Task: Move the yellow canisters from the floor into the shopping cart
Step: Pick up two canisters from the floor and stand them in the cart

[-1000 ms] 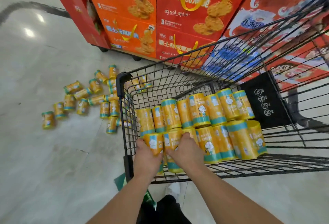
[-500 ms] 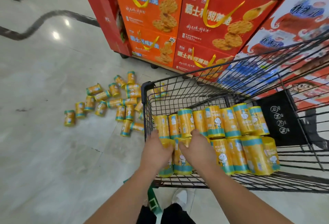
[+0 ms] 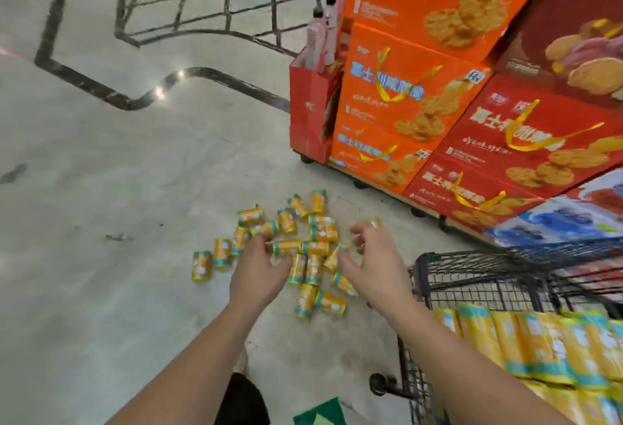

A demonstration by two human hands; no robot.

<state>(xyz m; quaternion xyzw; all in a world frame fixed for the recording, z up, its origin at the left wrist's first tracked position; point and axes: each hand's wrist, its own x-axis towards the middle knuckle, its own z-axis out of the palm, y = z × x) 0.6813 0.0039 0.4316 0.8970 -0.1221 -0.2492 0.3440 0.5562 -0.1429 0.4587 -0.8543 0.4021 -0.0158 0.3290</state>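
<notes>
Several yellow canisters [image 3: 313, 245] with teal bands lie scattered on the pale floor, in the middle of the head view. My left hand [image 3: 258, 271] hangs above the left side of the pile, fingers apart and empty. My right hand [image 3: 374, 264] is over the pile's right side, also spread and holding nothing. The black wire shopping cart [image 3: 472, 276] stands at the lower right, with several yellow canisters [image 3: 539, 343] lined up inside it. The frame is blurred by motion.
Stacked orange and red biscuit boxes [image 3: 404, 100] on a wheeled display stand just behind the pile and the cart. A red bin with pink bottles [image 3: 320, 33] is at the display's left corner. Open polished floor [image 3: 101, 222] lies to the left.
Both hands let go of the canisters in the cart and swung left over the floor pile. The view turned left and up, so the cart now sits at the lower right.
</notes>
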